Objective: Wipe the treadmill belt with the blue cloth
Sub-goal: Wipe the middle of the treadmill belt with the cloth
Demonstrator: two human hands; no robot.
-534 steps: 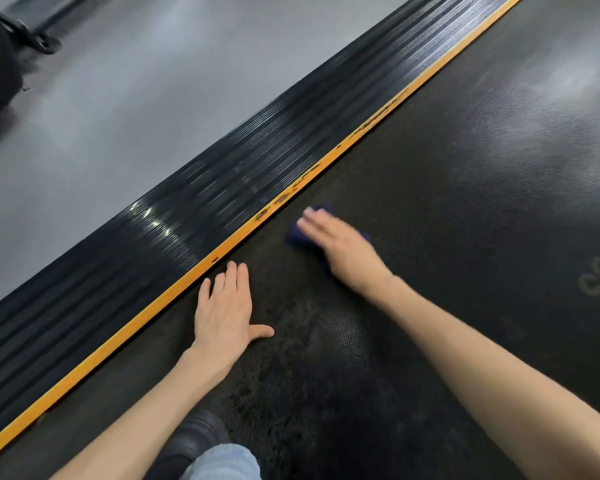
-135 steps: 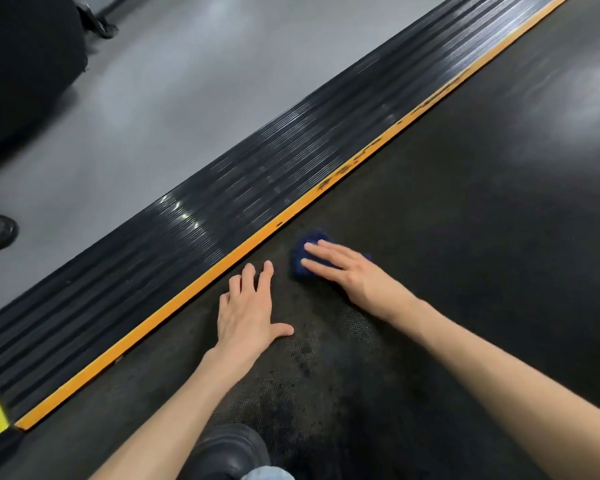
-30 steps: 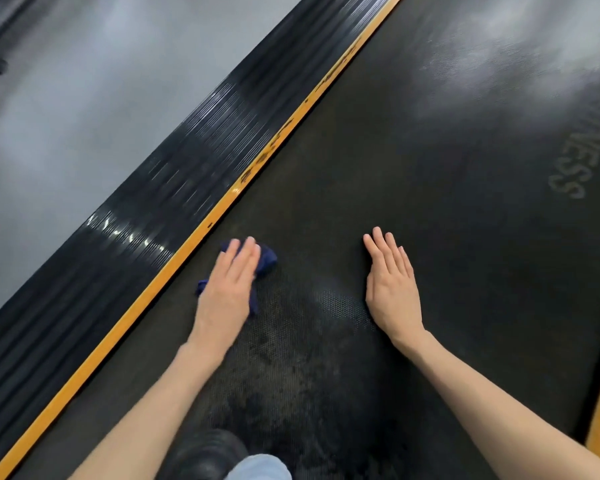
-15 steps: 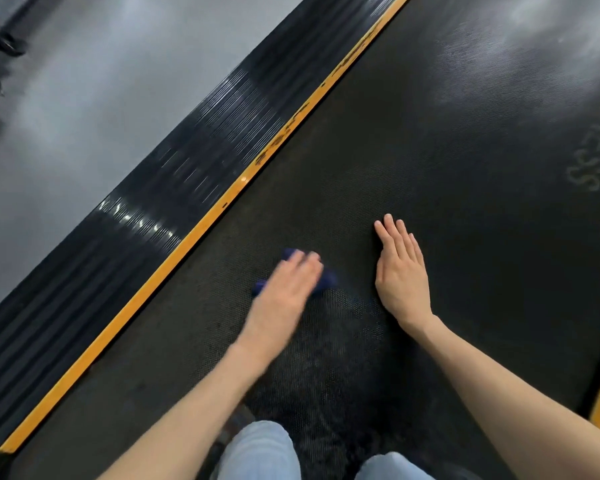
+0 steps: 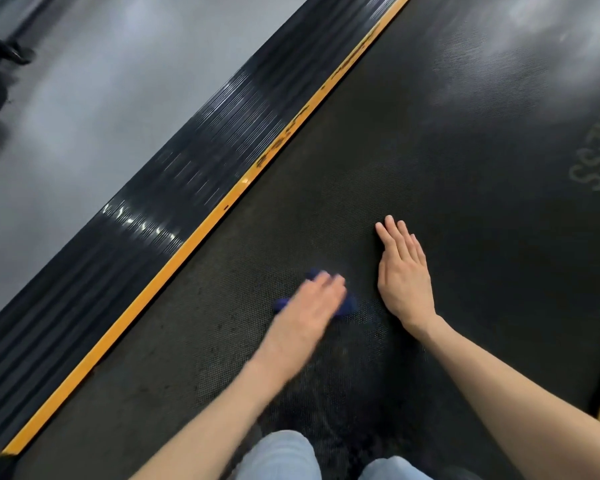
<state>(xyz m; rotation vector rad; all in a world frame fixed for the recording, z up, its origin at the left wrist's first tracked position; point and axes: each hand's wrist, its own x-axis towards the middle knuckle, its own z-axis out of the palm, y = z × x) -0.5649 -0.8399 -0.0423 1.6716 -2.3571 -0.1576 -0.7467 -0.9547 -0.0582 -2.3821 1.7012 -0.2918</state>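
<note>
On the dark treadmill belt (image 5: 430,150), right of its orange edge strip (image 5: 187,247), the blurred left hand (image 5: 309,306) presses flat-fingered on the blue cloth (image 5: 349,305), seemingly mid-wipe, the right hand (image 5: 402,271) resting open just beside it; next, I'd guess, the cloth needs sweeping across belt farther off.

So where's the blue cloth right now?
The blue cloth lies on the belt under the left hand, just left of the right hand, low in the head view.
</note>
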